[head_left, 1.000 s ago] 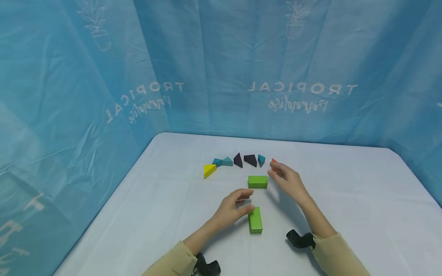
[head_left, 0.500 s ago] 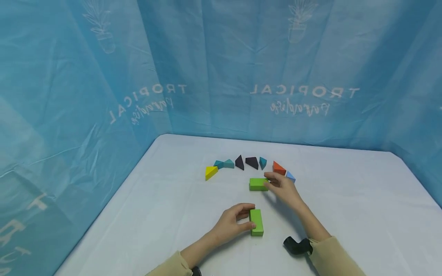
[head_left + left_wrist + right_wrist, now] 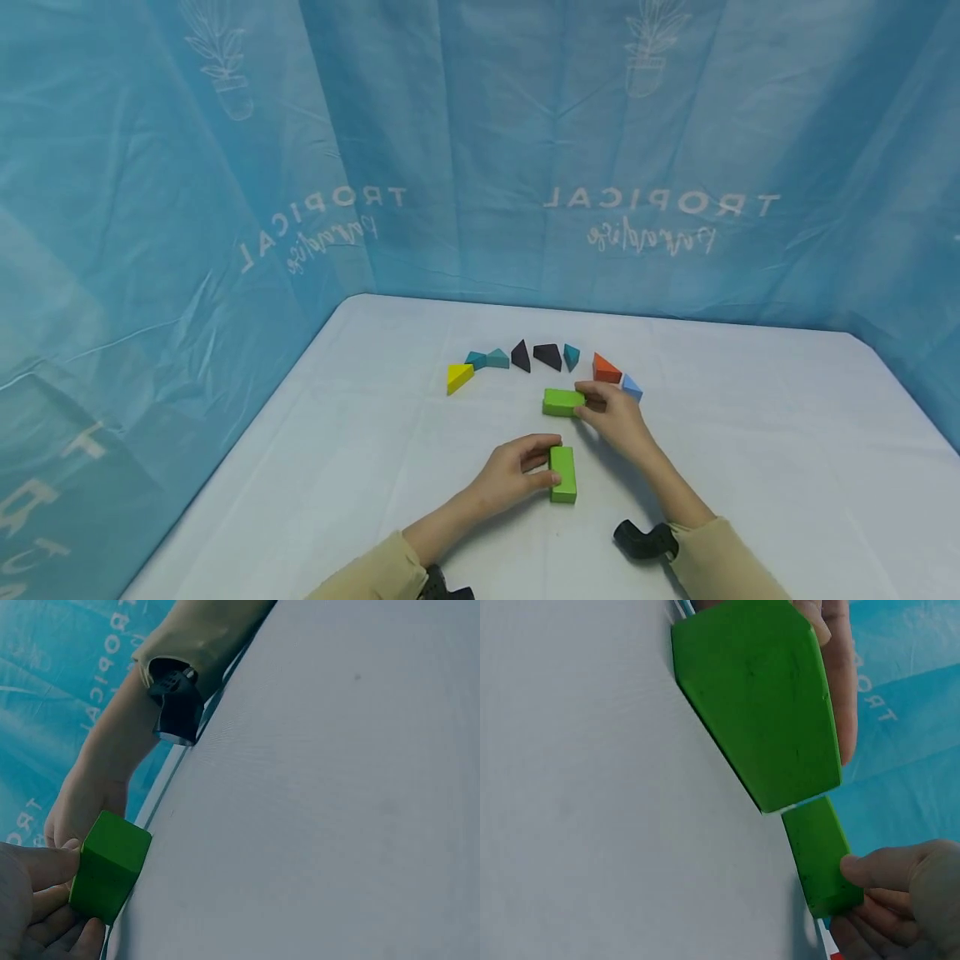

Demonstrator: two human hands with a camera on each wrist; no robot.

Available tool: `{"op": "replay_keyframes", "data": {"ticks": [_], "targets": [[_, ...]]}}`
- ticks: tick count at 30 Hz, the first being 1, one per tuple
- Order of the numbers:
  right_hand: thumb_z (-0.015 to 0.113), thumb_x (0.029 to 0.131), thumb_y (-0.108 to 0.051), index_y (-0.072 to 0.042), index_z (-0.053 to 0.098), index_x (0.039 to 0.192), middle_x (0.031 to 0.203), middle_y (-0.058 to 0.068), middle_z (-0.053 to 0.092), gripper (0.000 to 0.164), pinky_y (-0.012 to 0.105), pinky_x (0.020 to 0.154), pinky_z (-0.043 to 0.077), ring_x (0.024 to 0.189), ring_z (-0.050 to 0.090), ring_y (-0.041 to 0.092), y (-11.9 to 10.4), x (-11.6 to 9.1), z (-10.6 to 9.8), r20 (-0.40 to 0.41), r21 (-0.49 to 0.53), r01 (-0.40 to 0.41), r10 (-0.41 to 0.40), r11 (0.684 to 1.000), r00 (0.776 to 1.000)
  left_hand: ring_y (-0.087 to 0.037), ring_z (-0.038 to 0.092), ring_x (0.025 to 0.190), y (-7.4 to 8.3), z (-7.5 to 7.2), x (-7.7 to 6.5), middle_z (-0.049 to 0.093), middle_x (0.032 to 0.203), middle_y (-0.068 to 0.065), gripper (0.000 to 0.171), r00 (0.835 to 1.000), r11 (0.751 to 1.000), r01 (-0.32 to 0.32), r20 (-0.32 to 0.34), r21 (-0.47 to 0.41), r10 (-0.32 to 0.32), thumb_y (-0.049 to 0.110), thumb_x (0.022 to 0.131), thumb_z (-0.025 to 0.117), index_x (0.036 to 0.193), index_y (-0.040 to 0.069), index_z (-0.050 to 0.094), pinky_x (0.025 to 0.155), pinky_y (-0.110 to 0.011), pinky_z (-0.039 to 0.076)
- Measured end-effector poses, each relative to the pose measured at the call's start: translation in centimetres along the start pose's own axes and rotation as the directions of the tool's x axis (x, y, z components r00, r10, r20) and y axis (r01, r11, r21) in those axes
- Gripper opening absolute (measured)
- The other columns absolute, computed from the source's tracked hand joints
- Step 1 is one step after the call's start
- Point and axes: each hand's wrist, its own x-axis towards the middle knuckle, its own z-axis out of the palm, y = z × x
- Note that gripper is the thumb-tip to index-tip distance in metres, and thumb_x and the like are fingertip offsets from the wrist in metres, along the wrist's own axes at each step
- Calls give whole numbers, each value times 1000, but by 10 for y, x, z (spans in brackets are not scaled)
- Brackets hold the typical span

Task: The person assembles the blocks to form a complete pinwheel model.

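Observation:
Two green rectangular blocks lie on the white-covered table. My left hand [image 3: 508,479] grips the nearer block [image 3: 564,477] from its left side, thumb near the middle and fingers curled at the far end. In the left wrist view this block [image 3: 111,866] sits between thumb and fingers. Farther away, my right hand [image 3: 617,418] pinches the right end of the crosswise block [image 3: 559,402]. The right wrist view shows this block [image 3: 821,859] between thumb and fingers, with the nearer block [image 3: 757,705] large above it.
Behind the green blocks, small blocks form a loose arc: yellow [image 3: 458,378], teal [image 3: 497,358], black [image 3: 547,356], orange-red [image 3: 605,369] and light blue [image 3: 632,387] among them. Blue printed curtains [image 3: 480,167] hang behind and left of the table.
My right hand has come from beside the orange-red block to the far green block's right end. My left hand has closed on the nearer block and shifted it slightly right and away.

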Motion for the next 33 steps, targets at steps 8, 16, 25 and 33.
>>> {"op": "replay_keyframes", "data": {"ticks": [8, 16, 25, 33], "targets": [[76, 81, -18, 5, 60, 119, 105, 17, 59, 48, 37, 75, 55, 88, 63, 26, -3, -1, 7, -59, -86, -25, 20, 996, 998, -31, 52, 119, 10, -1, 1, 52, 130, -22, 47, 1000, 1000, 16, 22, 17, -16, 1, 87, 65, 129, -10, 49, 96, -29, 44], [62, 92, -29, 3, 55, 127, 119, 19, 59, 48, 44, 80, 53, 102, 60, 33, -5, 13, -1, -19, 31, -65, 65, 997, 998, -29, 54, 116, 9, -1, 2, 54, 129, -21, 46, 1000, 998, 19, 3, 55, -19, 0, 85, 67, 127, -10, 51, 93, -25, 46], [62, 93, -17, -3, 55, 131, 130, 16, 55, 41, 48, 97, 43, 117, 51, 31, 11, 36, -3, 176, 182, -46, 13, 982, 984, -26, 58, 112, -16, 3, 9, 55, 128, -18, 47, 999, 999, 46, -23, 1, -46, 4, 86, 68, 129, -6, 52, 85, -19, 49], [67, 89, -26, -3, 62, 121, 116, 12, 63, 40, 47, 93, 47, 109, 57, 29, 10, 31, 6, 110, 129, -102, 89, 986, 990, -18, 57, 114, -25, 6, 10, 55, 130, -15, 52, 997, 999, 53, -59, 4, -53, 10, 84, 71, 130, -4, 52, 87, -19, 48]]}}
